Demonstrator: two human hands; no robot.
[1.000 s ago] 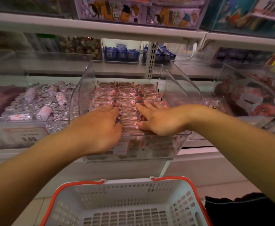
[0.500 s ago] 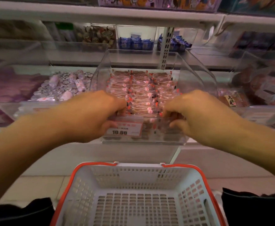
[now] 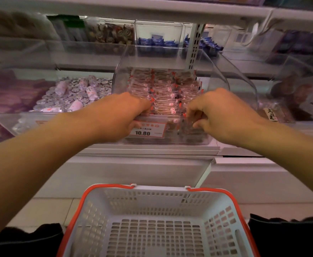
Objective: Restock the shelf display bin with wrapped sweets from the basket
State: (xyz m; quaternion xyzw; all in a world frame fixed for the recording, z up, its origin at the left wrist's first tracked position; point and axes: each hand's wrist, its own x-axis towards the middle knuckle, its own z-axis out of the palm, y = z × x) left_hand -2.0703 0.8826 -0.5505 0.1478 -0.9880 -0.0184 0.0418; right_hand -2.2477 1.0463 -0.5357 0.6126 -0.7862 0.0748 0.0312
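Clear plastic is gripped at the front lip of the display bin [image 3: 215, 75] by both hands: the left hand [image 3: 122, 115] is curled over the lip just above the price label [image 3: 148, 129], and the right hand [image 3: 220, 115] is hooked over it to the label's right, fingers bent among the front row of wrapped sweets [image 3: 163, 93]. Packed rows of sweets fill the bin behind the label, while the basket [image 3: 100, 216] below it shows none. If the bin is pulled or tilted unevenly, it could be slid off the shelf edge [image 3: 152, 151], or front sweets could be crushed or spilled over the lip.
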